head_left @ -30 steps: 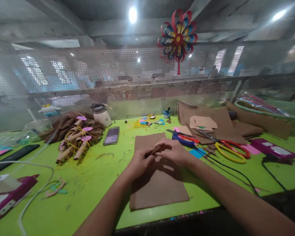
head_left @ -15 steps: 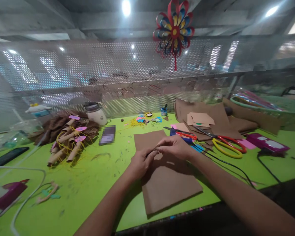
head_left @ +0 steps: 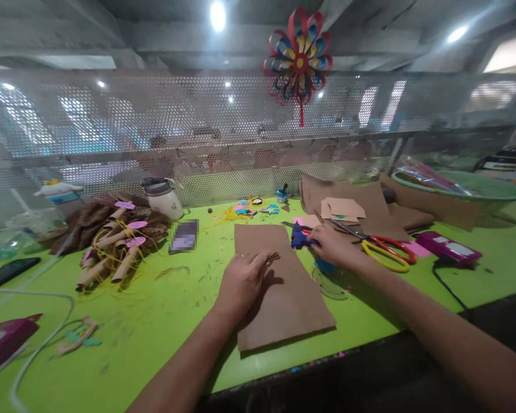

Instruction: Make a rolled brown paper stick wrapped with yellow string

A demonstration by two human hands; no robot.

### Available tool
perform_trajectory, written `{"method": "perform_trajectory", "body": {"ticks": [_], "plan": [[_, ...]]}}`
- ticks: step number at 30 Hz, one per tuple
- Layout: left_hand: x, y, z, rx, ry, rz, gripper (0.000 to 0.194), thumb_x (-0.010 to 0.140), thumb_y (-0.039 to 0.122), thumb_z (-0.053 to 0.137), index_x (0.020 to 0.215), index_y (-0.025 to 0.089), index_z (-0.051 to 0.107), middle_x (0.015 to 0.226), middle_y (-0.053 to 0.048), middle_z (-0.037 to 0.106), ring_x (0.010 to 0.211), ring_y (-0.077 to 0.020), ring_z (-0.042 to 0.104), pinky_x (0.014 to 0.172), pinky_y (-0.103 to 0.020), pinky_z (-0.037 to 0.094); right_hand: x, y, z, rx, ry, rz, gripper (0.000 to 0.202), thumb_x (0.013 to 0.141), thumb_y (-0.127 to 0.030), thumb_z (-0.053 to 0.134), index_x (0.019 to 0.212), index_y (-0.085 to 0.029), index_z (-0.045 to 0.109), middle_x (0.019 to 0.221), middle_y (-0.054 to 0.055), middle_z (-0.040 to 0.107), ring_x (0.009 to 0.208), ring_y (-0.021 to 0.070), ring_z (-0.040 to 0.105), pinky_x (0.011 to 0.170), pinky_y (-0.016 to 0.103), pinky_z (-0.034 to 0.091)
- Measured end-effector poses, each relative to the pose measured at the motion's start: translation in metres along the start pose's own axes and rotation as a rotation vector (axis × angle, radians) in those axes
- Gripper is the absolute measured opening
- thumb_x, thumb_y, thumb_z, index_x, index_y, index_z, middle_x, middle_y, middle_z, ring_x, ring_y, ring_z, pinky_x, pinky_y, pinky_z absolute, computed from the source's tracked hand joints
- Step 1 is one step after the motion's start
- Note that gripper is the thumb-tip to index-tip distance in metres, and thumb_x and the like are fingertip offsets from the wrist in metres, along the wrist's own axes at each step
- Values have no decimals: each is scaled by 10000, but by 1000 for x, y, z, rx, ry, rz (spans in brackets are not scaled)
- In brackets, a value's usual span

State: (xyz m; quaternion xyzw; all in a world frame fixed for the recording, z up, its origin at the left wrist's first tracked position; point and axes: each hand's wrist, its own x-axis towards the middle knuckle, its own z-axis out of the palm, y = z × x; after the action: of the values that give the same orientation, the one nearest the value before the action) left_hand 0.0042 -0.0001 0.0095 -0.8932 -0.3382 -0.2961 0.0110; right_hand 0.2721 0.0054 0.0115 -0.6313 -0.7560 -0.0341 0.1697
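A large sheet of brown paper (head_left: 288, 310) lies on the green table (head_left: 155, 344) before me. Over its left part, my left hand (head_left: 243, 281) pinches a small folded piece of brown paper (head_left: 274, 256). My right hand (head_left: 333, 245) is at the blue glue gun (head_left: 300, 236), right of the sheet, with its fingers closed around the handle. Scissors with red handles (head_left: 393, 248) and scissors with yellow handles (head_left: 384, 256) lie just right of that hand.
Rolled brown tubes with pink tags (head_left: 126, 261) and a jar (head_left: 163, 198) are at the left. Brown sheets (head_left: 348, 192), a green basket (head_left: 481, 189) and a purple box (head_left: 449, 249) stand right. Colourful scraps (head_left: 245, 209) lie at the back.
My right hand has left the small brown piece and moved right to the glue gun. My left hand still holds the piece. The view has shifted slightly.
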Motion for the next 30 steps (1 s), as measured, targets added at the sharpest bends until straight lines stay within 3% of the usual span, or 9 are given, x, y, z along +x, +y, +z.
{"method": "perform_trajectory", "body": {"ticks": [3,7,11,15,21,25,30], "plan": [[1,1,1,25,20,42,266,906,277,451,1145,240,562,1003,-50,668,858,-184,586,771,-310,430,-1,14,4,-132,-62,29,319,744,-102,493,1011,-128,666,1039,144,622,1041,273,495,879,333,356],[1,1,2,44,5,32,262,904,285,455,1140,241,560,995,-52,661,860,-186,584,744,-295,434,-1,14,10,-133,-65,55,382,739,-116,492,1092,-117,637,1077,151,609,1054,277,489,873,327,357],[0,1,4,66,-36,-18,263,908,260,435,1141,239,556,960,-53,658,823,-178,586,700,-273,430,3,15,11,-123,-40,100,395,747,-128,489,1115,-124,631,1118,140,604,1074,264,485,903,317,336],[-1,1,5,92,-76,-116,292,913,258,409,1176,243,536,878,-52,656,760,-172,591,657,-261,414,12,27,-1,-130,-98,161,364,775,-158,492,1104,-129,644,1119,150,623,1094,267,501,891,297,340],[0,1,1,-50,-125,-179,292,905,221,393,1158,215,538,923,-68,650,771,-165,592,660,-261,425,32,42,-16,-120,-233,140,358,740,-203,588,1089,-165,658,1033,131,674,915,231,609,731,244,396],[-1,1,-1,-130,-112,-166,298,907,243,385,1158,212,543,959,-78,658,819,-186,601,707,-291,444,45,47,-13,-99,-320,109,330,704,-219,626,1031,-203,671,921,72,700,794,196,626,634,221,390],[-2,-1,3,-176,-231,-194,314,923,303,357,1154,223,554,985,-95,678,866,-225,634,715,-312,455,56,54,-3,-113,-349,158,263,685,-239,629,934,-173,680,843,76,694,733,201,622,577,231,380]]}}
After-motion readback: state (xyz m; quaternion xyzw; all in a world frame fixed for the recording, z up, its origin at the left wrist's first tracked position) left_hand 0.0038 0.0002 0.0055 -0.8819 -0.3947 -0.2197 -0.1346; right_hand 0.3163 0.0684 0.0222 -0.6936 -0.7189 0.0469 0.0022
